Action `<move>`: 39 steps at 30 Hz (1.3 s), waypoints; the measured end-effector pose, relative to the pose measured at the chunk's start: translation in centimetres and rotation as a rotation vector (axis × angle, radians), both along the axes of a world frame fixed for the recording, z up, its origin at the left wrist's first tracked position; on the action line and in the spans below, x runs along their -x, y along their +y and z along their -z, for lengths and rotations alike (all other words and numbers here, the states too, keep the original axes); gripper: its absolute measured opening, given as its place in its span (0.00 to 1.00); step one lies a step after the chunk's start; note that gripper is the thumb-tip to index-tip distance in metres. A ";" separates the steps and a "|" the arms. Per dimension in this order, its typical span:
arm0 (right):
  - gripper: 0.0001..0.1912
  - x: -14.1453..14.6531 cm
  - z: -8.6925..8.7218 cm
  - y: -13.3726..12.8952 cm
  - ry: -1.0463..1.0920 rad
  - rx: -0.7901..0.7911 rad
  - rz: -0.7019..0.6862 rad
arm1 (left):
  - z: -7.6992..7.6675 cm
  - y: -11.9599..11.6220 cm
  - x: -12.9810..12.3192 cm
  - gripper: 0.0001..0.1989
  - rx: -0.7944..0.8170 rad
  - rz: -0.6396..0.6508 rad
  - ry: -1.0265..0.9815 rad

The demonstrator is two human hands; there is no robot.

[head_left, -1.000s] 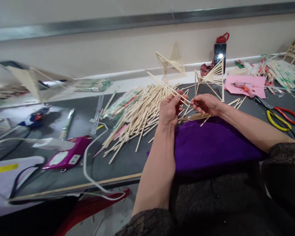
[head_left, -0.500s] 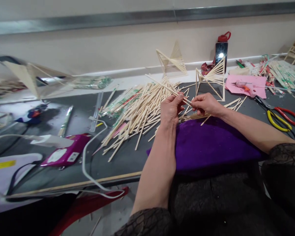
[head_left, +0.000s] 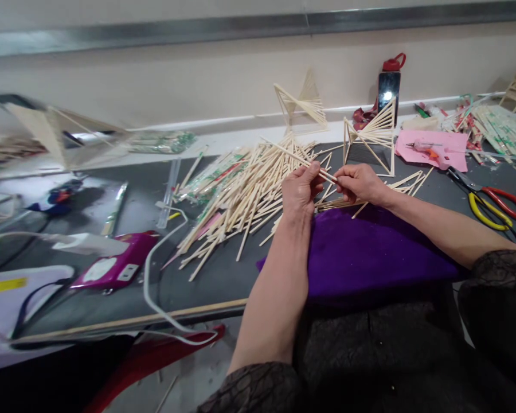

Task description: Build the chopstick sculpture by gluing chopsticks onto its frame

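Note:
My left hand (head_left: pixel 301 186) is closed around thin wooden sticks (head_left: pixel 288 154), which slant up and to the left past the thumb. How many sticks it holds I cannot tell. At their near end, the fingertips of my right hand (head_left: pixel 359 182) pinch the same sticks. Both hands are above the far edge of a purple cloth (head_left: pixel 370 252). A large heap of loose wooden sticks (head_left: pixel 245 192) spreads to the left of my left hand. Just behind my right hand stands a twisted frame built of sticks (head_left: pixel 372 137).
Pliers (head_left: pixel 490 198) with red and yellow handles lie at right, near a glue gun (head_left: pixel 427 149) on pink paper. A second stick frame (head_left: pixel 303 103) and a phone (head_left: pixel 388 92) against a red-capped bottle stand behind. At left are a magenta packet (head_left: pixel 116 264) and a white cable (head_left: pixel 148 275).
Both hands and the sticks have shifted only slightly in the view. The grip of each hand looks the same as before.

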State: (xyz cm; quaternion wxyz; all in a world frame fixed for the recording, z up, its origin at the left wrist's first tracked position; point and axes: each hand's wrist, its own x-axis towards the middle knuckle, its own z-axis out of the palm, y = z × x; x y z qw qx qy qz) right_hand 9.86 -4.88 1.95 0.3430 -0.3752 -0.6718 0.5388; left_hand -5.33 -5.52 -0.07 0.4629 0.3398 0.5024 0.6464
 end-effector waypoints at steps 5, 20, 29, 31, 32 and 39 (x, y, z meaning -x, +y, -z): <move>0.10 -0.4 0.1 0.7 0.092 0.173 -0.034 | 0.0 0.0 0.1 0.13 0.016 0.018 -0.050; 0.14 -0.5 -0.2 0.4 -0.001 0.232 -0.011 | -0.6 -1.2 -1.3 0.06 -0.202 0.007 0.289; 0.15 -0.3 0.0 0.6 -0.020 0.176 0.043 | -0.8 -1.3 -1.4 0.05 -0.224 0.026 0.236; 0.14 -0.3 0.1 0.7 0.041 0.200 0.023 | -1.0 -1.2 -1.3 0.05 -0.205 0.039 0.160; 0.13 -0.4 0.2 0.8 0.084 0.215 0.009 | -1.0 -1.2 -1.2 0.05 -0.186 0.056 0.101; 0.09 -0.9 0.5 1.7 0.238 0.309 -0.065 | -1.5 -1.0 -0.3 0.02 -0.055 0.158 -0.164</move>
